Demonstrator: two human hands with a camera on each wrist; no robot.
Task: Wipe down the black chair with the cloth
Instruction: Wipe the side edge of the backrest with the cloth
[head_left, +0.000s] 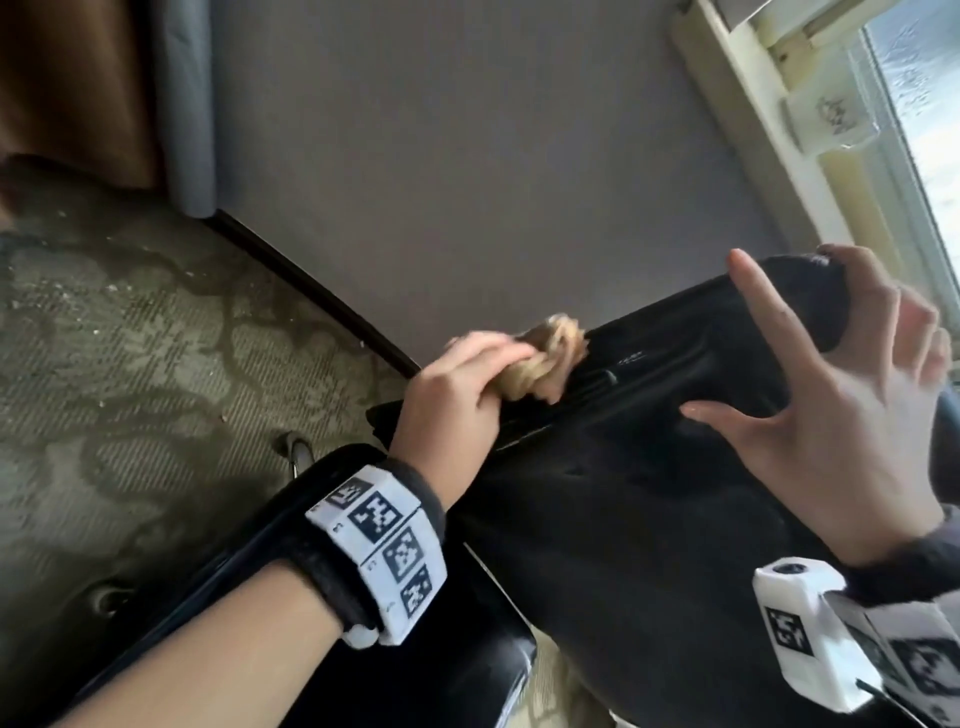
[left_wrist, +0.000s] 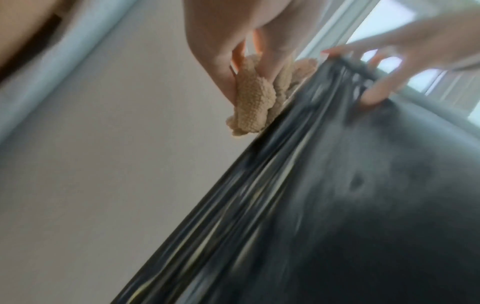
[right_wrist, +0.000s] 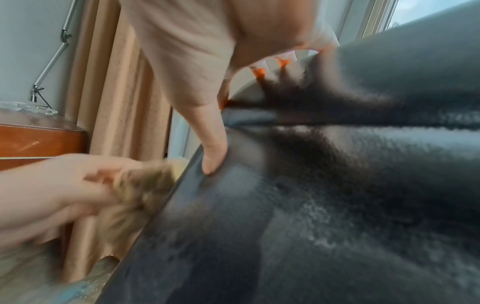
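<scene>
The black chair (head_left: 649, 519) fills the lower right of the head view, with its back tilted toward me. My left hand (head_left: 483, 379) grips a bunched beige cloth (head_left: 545, 364) and presses it against the left edge of the backrest. In the left wrist view the cloth (left_wrist: 254, 107) hangs from those fingers against the ribbed chair edge (left_wrist: 285, 164). My right hand (head_left: 831, 395) holds the top of the backrest, its fingers spread over the upper edge. The thumb (right_wrist: 213, 160) presses on the front face of the chair (right_wrist: 337, 205), and the cloth (right_wrist: 137, 195) is blurred at the left.
A patterned carpet (head_left: 130, 338) lies to the left and a grey wall (head_left: 467, 156) stands behind the chair. At the upper right there is a window frame (head_left: 831, 130). A brown curtain (head_left: 62, 78) hangs at the far left. A wooden cabinet (right_wrist: 39, 142) stands beside it.
</scene>
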